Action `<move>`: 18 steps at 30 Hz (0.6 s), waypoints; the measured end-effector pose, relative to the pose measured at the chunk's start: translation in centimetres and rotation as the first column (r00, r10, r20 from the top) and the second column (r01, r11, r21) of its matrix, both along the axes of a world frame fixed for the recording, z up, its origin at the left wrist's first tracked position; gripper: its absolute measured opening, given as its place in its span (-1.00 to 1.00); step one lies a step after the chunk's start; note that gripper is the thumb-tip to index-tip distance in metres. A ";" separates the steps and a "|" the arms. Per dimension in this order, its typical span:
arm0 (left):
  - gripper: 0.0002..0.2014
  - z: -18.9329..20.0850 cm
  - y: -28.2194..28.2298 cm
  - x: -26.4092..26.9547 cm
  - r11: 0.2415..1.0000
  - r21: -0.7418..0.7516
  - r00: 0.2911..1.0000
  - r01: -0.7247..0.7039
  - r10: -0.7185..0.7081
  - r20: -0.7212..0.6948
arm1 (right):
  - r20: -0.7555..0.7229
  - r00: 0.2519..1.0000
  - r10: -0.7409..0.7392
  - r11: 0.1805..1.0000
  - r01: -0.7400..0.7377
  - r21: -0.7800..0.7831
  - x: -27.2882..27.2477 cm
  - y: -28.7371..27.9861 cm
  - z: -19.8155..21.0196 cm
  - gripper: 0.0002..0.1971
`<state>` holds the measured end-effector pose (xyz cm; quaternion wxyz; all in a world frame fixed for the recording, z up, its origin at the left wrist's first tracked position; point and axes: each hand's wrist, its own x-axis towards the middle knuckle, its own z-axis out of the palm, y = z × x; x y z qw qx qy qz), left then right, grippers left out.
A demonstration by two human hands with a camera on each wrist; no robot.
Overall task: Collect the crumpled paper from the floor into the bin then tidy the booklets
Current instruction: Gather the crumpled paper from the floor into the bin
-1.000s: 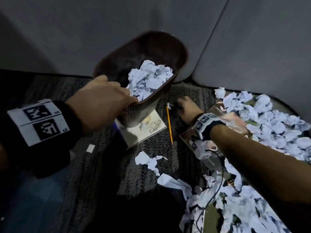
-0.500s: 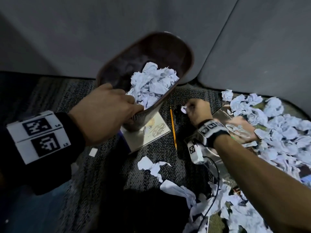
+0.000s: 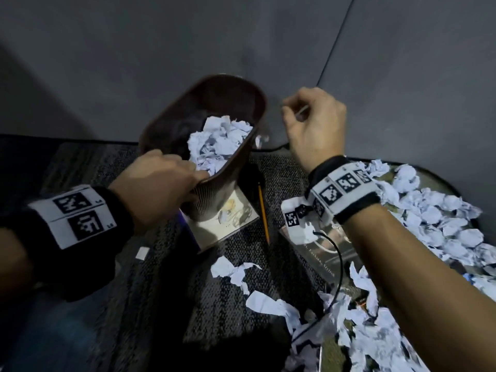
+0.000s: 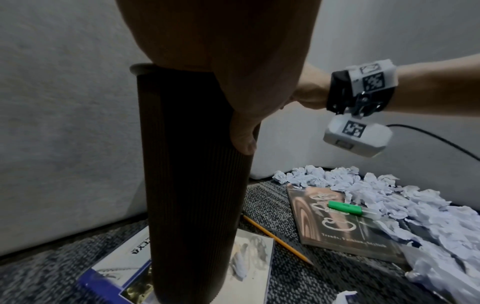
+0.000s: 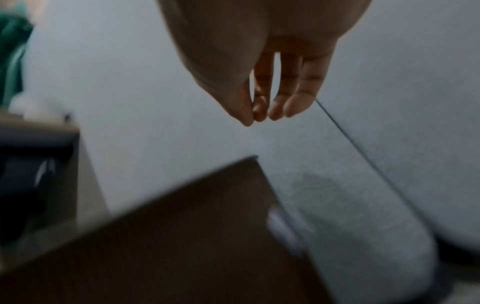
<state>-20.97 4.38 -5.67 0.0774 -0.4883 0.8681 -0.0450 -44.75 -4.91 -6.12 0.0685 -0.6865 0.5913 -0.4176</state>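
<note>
Where the left hand [image 3: 158, 183] curls over the near rim of the dark brown ribbed plastic bin [image 3: 214, 124], its grip closes on that rim, thumb pressed against the ribbed wall in the left wrist view, and the bin leans toward the upper right of the frame, its base on a white-covered booklet [image 3: 236, 216]. Pale blue crumpled paper [image 3: 217, 143] fills the bin's lower side. The right hand [image 3: 314, 124] hangs in the air right of the bin's mouth, fingers [image 5: 283, 102] drawn together at the tips and holding nothing visible; a small pale scrap [image 3: 260, 140] shows blurred just outside the rim.

A yellow pencil [image 3: 264, 213] lies on the dark speckled carpet [image 3: 150, 277] between the white booklet and a glossy brown booklet [image 4: 337, 222], on which rests a green marker [image 4: 345, 208]. Loose crumpled paper [image 3: 442, 221] heaps along the right edge and lower right of the frame. Grey padded panels [image 3: 134, 49] wall the back. The left of the carpet is bare.
</note>
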 end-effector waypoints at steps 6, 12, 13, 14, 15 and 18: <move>-0.82 -0.1 0.4 -1.2 0.999 -0.029 0.992 0.036 -0.032 0.121 | 0.275 0.959 0.072 0.997 -0.074 -0.006 1.3 -2.1 0.5 -0.90; -0.87 -0.3 0.5 -0.9 0.998 -0.061 0.994 0.024 -0.017 0.110 | 0.102 0.987 -0.122 0.866 0.055 0.496 -3.1 -1.9 -10.9 -0.83; -0.83 -0.5 0.5 -0.9 0.999 -0.051 0.994 0.017 -0.011 0.108 | 0.028 1.000 0.005 0.814 -0.021 0.580 -2.5 -1.6 -12.7 -0.78; -0.78 -0.7 0.5 -0.9 0.999 -0.050 0.996 0.016 -0.012 0.093 | -0.055 0.989 0.135 0.777 -0.071 0.625 -1.7 -1.5 -14.3 -0.71; -0.74 -0.7 0.5 -0.9 0.998 -0.055 0.997 0.027 -0.023 0.070 | -0.128 0.963 0.236 0.756 -0.099 0.647 -1.0 -1.5 -15.4 -0.64; -0.73 -1.2 0.3 -0.5 0.994 -0.076 0.996 0.081 -0.078 0.041 | -0.245 0.906 0.346 0.748 -0.108 0.655 0.7 -2.8 -17.6 -0.56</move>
